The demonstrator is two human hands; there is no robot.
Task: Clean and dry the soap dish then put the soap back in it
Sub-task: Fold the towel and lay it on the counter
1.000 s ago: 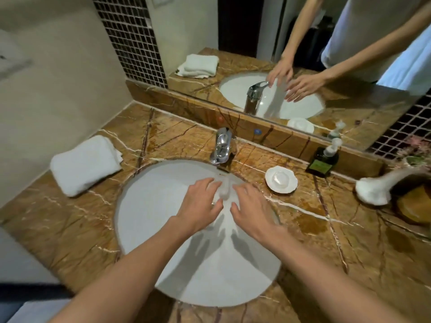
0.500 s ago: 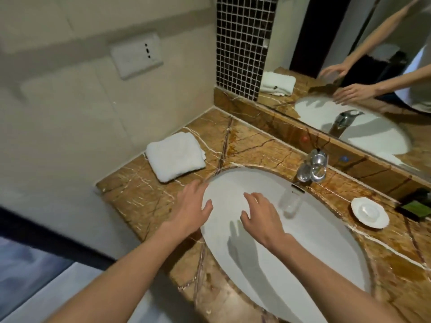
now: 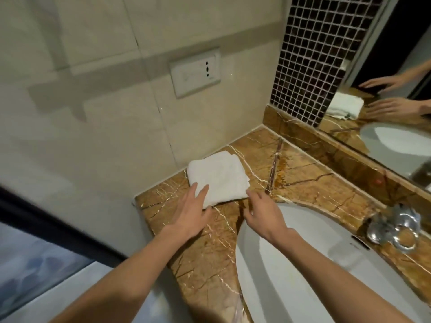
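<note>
A folded white towel point(image 3: 219, 176) lies at the far left corner of the brown marble counter point(image 3: 303, 183), against the wall. My left hand point(image 3: 191, 210) is open, its fingertips resting on the towel's near left edge. My right hand point(image 3: 261, 213) is open too, fingers spread, its fingertips at the towel's near right corner. Neither hand holds anything. The soap dish and the soap are outside this view.
The white sink basin point(image 3: 303, 264) fills the lower right, with the chrome tap point(image 3: 394, 227) behind it. A mirror point(image 3: 396, 113) runs along the back ledge. A wall socket point(image 3: 196, 71) sits above the towel. The counter's left edge drops to the floor.
My view swung left, away from the tap and soap dish. Both hands moved from over the basin to the folded towel at the left corner.
</note>
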